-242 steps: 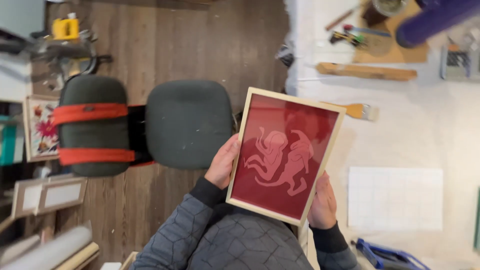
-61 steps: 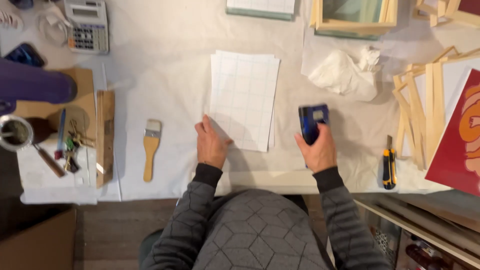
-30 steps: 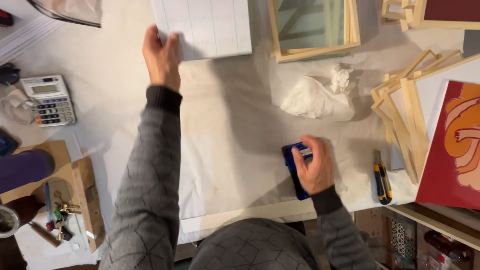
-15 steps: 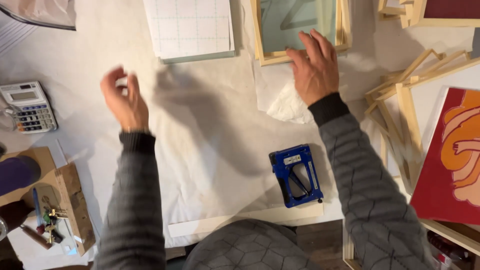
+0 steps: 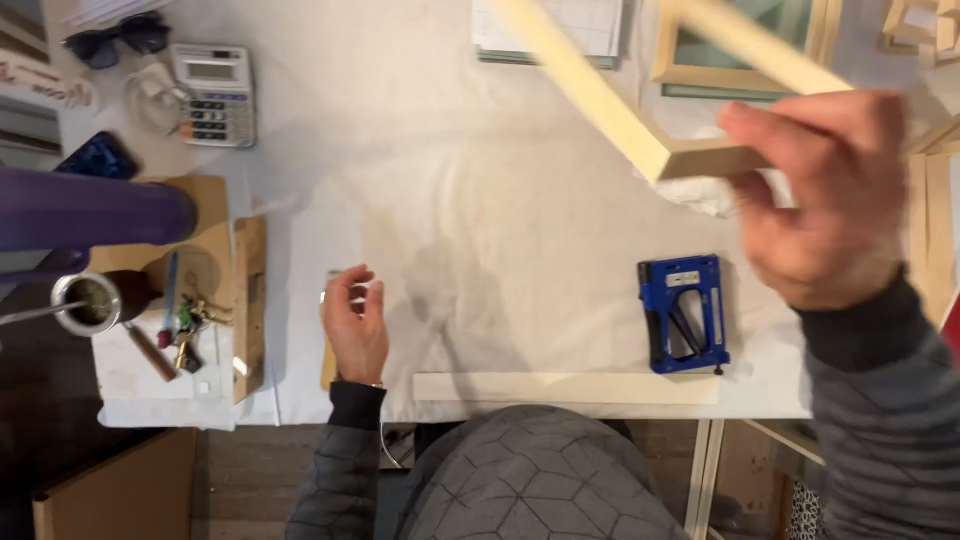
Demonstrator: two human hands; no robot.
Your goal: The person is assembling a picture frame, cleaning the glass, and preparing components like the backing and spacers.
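Right hand (image 5: 835,200) grips a pale wooden frame (image 5: 640,130) by its corner, raised above the white table (image 5: 480,220) at far right; frame blurred, top cut off. Left hand (image 5: 357,325) rests loosely curled, holding nothing, near edge. Metal cup (image 5: 88,303) at left holds greenish contents, unclear. Blue staple gun (image 5: 685,313) lies near right.

Counted in view: two hands, the left hand (image 5: 357,325) and the right hand (image 5: 828,200); one wooden frame (image 5: 640,100) held aloft; one blue staple gun (image 5: 684,313); one calculator (image 5: 213,94); one pair of sunglasses (image 5: 118,38); one flat wooden strip (image 5: 565,387)
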